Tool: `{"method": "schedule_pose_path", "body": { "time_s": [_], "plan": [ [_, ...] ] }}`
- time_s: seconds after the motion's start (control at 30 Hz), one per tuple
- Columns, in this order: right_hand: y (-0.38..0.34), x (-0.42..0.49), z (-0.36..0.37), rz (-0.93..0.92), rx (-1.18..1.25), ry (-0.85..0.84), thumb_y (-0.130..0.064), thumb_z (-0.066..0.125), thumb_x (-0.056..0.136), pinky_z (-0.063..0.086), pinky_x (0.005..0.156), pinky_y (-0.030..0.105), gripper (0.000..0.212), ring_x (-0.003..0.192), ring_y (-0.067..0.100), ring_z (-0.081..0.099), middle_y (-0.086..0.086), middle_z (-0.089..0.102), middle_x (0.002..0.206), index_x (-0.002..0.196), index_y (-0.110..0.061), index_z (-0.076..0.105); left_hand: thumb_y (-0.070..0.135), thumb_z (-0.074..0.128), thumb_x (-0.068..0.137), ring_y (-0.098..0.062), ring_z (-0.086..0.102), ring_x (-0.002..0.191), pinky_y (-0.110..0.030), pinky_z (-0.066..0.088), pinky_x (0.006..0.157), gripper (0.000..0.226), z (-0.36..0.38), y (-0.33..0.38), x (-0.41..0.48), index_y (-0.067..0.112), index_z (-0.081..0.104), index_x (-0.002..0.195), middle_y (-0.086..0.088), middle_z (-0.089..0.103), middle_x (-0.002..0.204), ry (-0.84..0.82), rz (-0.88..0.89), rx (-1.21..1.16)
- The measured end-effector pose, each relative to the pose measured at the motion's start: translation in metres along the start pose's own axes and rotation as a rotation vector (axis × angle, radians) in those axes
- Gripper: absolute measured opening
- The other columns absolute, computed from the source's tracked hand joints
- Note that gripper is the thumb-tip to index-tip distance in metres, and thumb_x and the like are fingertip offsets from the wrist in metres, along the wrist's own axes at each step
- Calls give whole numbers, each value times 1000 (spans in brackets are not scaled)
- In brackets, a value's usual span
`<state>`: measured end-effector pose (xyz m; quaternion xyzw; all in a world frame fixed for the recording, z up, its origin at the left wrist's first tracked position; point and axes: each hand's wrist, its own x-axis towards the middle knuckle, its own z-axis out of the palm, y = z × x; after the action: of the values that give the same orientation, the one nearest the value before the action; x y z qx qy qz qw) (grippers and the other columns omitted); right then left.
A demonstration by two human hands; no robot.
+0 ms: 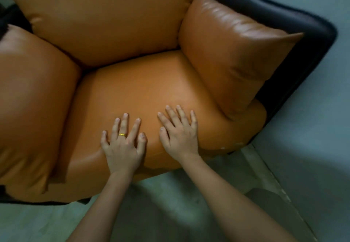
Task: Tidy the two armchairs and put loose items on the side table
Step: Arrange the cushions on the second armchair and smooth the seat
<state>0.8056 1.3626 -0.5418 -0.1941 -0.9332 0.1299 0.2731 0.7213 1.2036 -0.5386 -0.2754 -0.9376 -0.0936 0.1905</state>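
Hands flat on the seat, basically. The person's left hand [123,147] and right hand [180,137] lie palm-down, side by side, on the near part of the seat cushion [132,97] of the orange armchair [151,67]. The fingers [124,122] are straight and spread, gripping nothing. It reads as pressing or smoothing the cushion so it sits square in the dark frame [303,19], not as a pick-up. The back cushion [106,19] sits at the far side, and the left arm cushion [32,99] and right arm cushion [233,61] hug the seat on either side, so this chair looks mostly sorted. No loose items show on it. The side table and the other armchair aren't in view, so no telling how that part stands.
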Motion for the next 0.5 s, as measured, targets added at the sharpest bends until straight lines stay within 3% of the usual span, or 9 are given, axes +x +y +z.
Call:
{"method": "schedule_pose_path", "body": {
  "time_s": [0.07, 0.13, 0.2, 0.27, 0.33, 0.43, 0.5],
  "plan": [
    [3, -13, -7, 79, 202, 114, -29, 51, 95, 26, 119, 53, 39, 140, 23, 44, 2, 56, 146, 129, -22, 66, 52, 29, 98, -25, 29, 149, -59, 20, 117, 54, -7, 1, -1, 37, 48, 146, -2, 38, 159, -66, -9, -18],
    [13, -38, -11, 270, 326, 367, -20, 54, 92, 38, 110, 50, 34, 129, 26, 52, 7, 61, 136, 123, -14, 69, 55, 23, 99, -27, 23, 152, -63, 15, 118, 58, -11, 9, 2, 36, 41, 151, -3, 33, 162, -118, 9, -57],
    [30, -64, -12, 506, 370, 535, -21, 56, 94, 41, 107, 50, 40, 131, 29, 48, 11, 53, 142, 133, -12, 61, 58, 24, 99, -29, 21, 153, -66, 13, 116, 59, -12, 26, 8, 39, 36, 153, -2, 30, 163, -151, 112, -60],
    [49, -77, -11, 619, 366, 493, -35, 55, 96, 35, 113, 54, 61, 146, 30, 31, 12, 33, 159, 151, -14, 40, 60, 24, 100, -27, 18, 154, -67, 14, 116, 58, -9, 47, 9, 43, 26, 155, 3, 24, 166, -165, 283, -29],
    [72, -75, -9, 581, 324, 403, -49, 51, 96, 26, 118, 59, 77, 154, 32, 12, 10, 13, 168, 160, -20, 20, 61, 25, 101, -24, 17, 154, -64, 17, 118, 59, -3, 64, 7, 43, 21, 157, 5, 20, 166, -135, 397, 12],
    [96, -58, -10, 494, 261, 347, -64, 45, 92, 8, 123, 60, 87, 156, 32, -6, 3, -5, 169, 161, -31, 3, 63, 31, 100, -24, 23, 153, -58, 20, 119, 61, 4, 76, 3, 39, 29, 156, 3, 28, 164, -39, 378, 43],
    [102, -50, -6, 478, 220, 362, -69, 44, 90, -1, 122, 62, 91, 155, 34, -10, 3, -6, 169, 160, -32, 0, 63, 34, 99, -24, 28, 151, -57, 22, 119, 61, 8, 78, 3, 36, 35, 154, 1, 33, 162, 7, 370, 38]
  ]
}}
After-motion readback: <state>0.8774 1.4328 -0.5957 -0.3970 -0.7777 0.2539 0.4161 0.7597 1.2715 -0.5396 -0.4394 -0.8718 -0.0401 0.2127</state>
